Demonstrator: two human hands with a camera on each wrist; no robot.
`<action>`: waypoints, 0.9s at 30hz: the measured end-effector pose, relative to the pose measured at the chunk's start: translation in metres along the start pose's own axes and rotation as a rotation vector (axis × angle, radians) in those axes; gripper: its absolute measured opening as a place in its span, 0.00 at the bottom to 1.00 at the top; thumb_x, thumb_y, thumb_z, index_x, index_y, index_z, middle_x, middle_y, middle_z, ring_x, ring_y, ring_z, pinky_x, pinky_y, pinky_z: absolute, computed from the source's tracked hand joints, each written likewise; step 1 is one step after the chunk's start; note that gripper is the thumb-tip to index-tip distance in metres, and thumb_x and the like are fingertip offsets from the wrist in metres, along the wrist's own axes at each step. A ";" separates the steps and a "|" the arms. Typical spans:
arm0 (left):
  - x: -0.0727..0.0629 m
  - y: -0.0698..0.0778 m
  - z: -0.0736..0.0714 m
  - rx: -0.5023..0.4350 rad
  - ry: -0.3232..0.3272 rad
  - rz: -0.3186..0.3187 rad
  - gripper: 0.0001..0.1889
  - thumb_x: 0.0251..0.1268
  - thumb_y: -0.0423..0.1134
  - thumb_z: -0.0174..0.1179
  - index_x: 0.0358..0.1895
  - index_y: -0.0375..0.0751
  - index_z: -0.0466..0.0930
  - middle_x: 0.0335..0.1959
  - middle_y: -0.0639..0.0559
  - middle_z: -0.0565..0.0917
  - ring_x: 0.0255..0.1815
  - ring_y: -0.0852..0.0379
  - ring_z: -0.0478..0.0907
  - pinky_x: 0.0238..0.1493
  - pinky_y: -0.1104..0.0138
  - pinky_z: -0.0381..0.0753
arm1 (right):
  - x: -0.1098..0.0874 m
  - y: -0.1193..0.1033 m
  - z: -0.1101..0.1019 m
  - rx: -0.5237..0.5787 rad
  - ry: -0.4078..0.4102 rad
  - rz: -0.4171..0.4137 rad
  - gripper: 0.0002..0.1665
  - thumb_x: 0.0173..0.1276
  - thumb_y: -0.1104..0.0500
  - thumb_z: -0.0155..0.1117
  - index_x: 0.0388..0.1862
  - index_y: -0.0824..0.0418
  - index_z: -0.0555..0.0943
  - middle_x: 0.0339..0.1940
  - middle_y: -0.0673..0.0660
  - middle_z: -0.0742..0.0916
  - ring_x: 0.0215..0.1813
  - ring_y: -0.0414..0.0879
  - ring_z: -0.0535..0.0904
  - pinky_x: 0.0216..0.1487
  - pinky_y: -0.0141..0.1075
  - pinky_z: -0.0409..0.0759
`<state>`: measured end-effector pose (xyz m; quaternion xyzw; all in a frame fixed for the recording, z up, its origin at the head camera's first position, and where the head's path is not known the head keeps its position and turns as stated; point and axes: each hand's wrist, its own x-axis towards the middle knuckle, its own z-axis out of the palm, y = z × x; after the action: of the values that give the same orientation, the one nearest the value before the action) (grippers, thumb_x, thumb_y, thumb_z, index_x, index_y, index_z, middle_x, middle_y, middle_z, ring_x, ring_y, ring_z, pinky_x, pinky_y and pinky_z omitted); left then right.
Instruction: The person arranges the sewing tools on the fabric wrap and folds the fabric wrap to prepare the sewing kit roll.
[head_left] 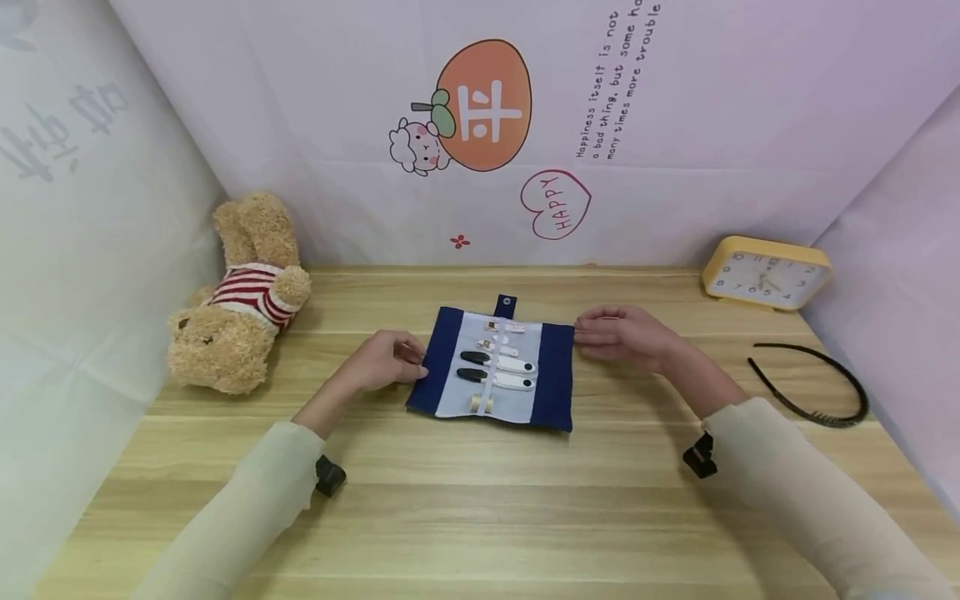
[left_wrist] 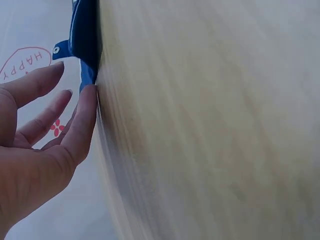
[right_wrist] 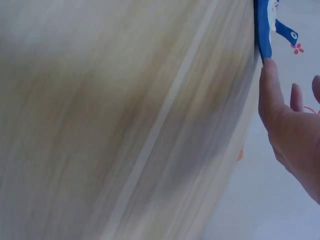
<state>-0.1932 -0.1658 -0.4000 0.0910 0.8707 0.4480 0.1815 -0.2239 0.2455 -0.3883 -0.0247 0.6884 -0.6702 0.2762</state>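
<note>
A navy fabric roll-up case (head_left: 551, 379) lies unrolled on the wooden table, its snap tab (head_left: 507, 305) pointing to the back. Across its pale grey middle, a white elastic strap (head_left: 491, 375) crosses two white tools with black ends (head_left: 513, 382), a small cream spool (head_left: 482, 404) and some small pieces near the tab. My left hand (head_left: 382, 362) touches the case's left edge with the thumb, fingers apart and loosely bent. At the right edge, near the upper corner, my right hand (head_left: 626, 337) has its fingers extended, fingertips right at the fabric.
To the left lies a teddy bear (head_left: 247, 292) in a striped shirt. A yellow clock (head_left: 768, 271) stands at the back right, with a black headband (head_left: 855, 392) in front of it. White printed cloth (head_left: 337, 167) hangs behind the table (head_left: 487, 508) and along its sides.
</note>
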 end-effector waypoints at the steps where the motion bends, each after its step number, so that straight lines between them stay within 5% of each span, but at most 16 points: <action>1: 0.000 0.000 0.000 -0.030 0.000 -0.008 0.15 0.64 0.32 0.69 0.52 0.32 0.81 0.51 0.39 0.84 0.52 0.45 0.82 0.44 0.62 0.83 | 0.001 0.000 0.002 0.022 -0.003 -0.002 0.31 0.82 0.62 0.52 0.73 0.78 0.56 0.71 0.73 0.70 0.74 0.63 0.67 0.67 0.51 0.73; 2: 0.001 0.000 0.000 -0.065 -0.003 -0.017 0.16 0.64 0.32 0.69 0.53 0.31 0.80 0.52 0.38 0.83 0.52 0.45 0.82 0.45 0.61 0.84 | 0.002 0.000 0.003 0.040 -0.010 -0.005 0.32 0.82 0.62 0.52 0.74 0.79 0.55 0.69 0.72 0.71 0.76 0.64 0.64 0.67 0.51 0.72; 5: 0.001 -0.001 0.001 -0.192 -0.032 -0.041 0.18 0.65 0.30 0.68 0.56 0.29 0.77 0.54 0.35 0.81 0.51 0.45 0.82 0.47 0.60 0.85 | 0.006 0.000 0.007 0.093 -0.012 -0.001 0.33 0.81 0.62 0.52 0.75 0.78 0.53 0.43 0.61 0.81 0.78 0.64 0.58 0.67 0.54 0.73; 8: 0.001 -0.002 0.004 -0.315 -0.055 -0.066 0.19 0.66 0.27 0.66 0.58 0.27 0.75 0.52 0.35 0.79 0.48 0.46 0.83 0.48 0.59 0.86 | 0.010 0.000 0.009 0.116 -0.006 0.002 0.34 0.82 0.62 0.51 0.76 0.77 0.52 0.23 0.50 0.71 0.80 0.62 0.56 0.68 0.55 0.71; 10: 0.000 -0.002 0.005 -0.374 -0.068 -0.075 0.18 0.68 0.27 0.64 0.59 0.26 0.74 0.51 0.36 0.77 0.47 0.48 0.82 0.49 0.59 0.85 | 0.011 0.000 0.009 0.112 -0.005 -0.003 0.34 0.82 0.62 0.50 0.78 0.75 0.51 0.30 0.53 0.77 0.81 0.60 0.54 0.70 0.55 0.69; 12: 0.000 -0.002 0.007 -0.399 -0.078 -0.076 0.18 0.70 0.27 0.62 0.60 0.25 0.73 0.50 0.37 0.77 0.46 0.49 0.81 0.49 0.59 0.85 | 0.012 -0.001 0.010 0.100 -0.009 -0.009 0.35 0.82 0.63 0.49 0.79 0.74 0.50 0.52 0.63 0.81 0.81 0.60 0.52 0.72 0.54 0.65; 15: 0.000 -0.002 0.008 -0.408 -0.092 -0.075 0.18 0.73 0.29 0.60 0.62 0.26 0.72 0.51 0.37 0.77 0.45 0.50 0.81 0.49 0.60 0.85 | 0.014 -0.001 0.010 0.080 -0.023 -0.017 0.35 0.83 0.64 0.47 0.80 0.73 0.48 0.81 0.66 0.59 0.82 0.59 0.48 0.74 0.54 0.62; 18: -0.001 -0.002 0.008 -0.397 -0.099 -0.076 0.19 0.73 0.30 0.60 0.63 0.27 0.72 0.52 0.37 0.77 0.46 0.48 0.81 0.49 0.59 0.85 | 0.017 -0.001 0.011 0.078 -0.025 -0.019 0.34 0.83 0.64 0.46 0.81 0.72 0.48 0.83 0.66 0.54 0.82 0.58 0.47 0.75 0.53 0.60; 21: 0.000 -0.003 0.007 -0.308 -0.077 -0.036 0.19 0.73 0.32 0.61 0.62 0.28 0.74 0.53 0.37 0.78 0.50 0.47 0.80 0.49 0.59 0.85 | 0.017 0.000 0.014 0.014 0.020 -0.040 0.34 0.83 0.62 0.49 0.80 0.72 0.53 0.81 0.66 0.58 0.81 0.58 0.53 0.74 0.51 0.64; 27: -0.001 -0.001 0.007 -0.025 -0.045 0.191 0.14 0.70 0.37 0.66 0.53 0.33 0.82 0.49 0.45 0.84 0.50 0.49 0.79 0.53 0.58 0.80 | 0.006 0.002 0.028 -0.523 0.093 -0.231 0.24 0.76 0.57 0.63 0.64 0.70 0.77 0.61 0.66 0.82 0.59 0.55 0.79 0.56 0.39 0.81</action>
<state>-0.1897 -0.1613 -0.4045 0.1816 0.8481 0.4718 0.1585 -0.2171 0.2181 -0.3914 -0.1425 0.8423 -0.4975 0.1507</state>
